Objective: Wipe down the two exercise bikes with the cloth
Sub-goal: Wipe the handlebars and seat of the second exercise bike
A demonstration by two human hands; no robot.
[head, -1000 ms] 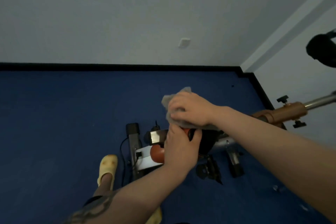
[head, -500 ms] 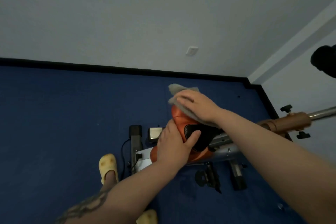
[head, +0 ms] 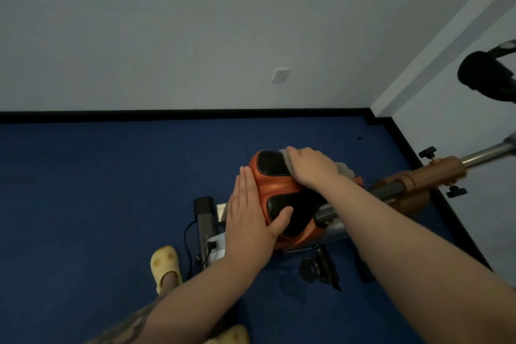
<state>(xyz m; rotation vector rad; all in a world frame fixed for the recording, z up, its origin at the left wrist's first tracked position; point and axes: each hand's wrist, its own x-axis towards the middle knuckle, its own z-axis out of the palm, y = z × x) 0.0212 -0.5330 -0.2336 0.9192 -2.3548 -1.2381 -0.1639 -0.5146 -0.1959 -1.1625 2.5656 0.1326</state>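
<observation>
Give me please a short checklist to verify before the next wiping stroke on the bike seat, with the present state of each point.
1. Cloth is under the right hand: ok, grey fabric shows at both ends of the hand.
2. Cloth is touching the seat: ok, it lies on the far black pad.
3. Left hand steadies the seat: ok, palm flat on its left side, thumb on the near black pad.
4. Near black pad already wiped: cannot tell.
5. Cable on the floor is away from the yellow shoe: ok, they lie close but apart.
6. Second bike in reach: cannot tell, only a black part shows at the right edge.
</observation>
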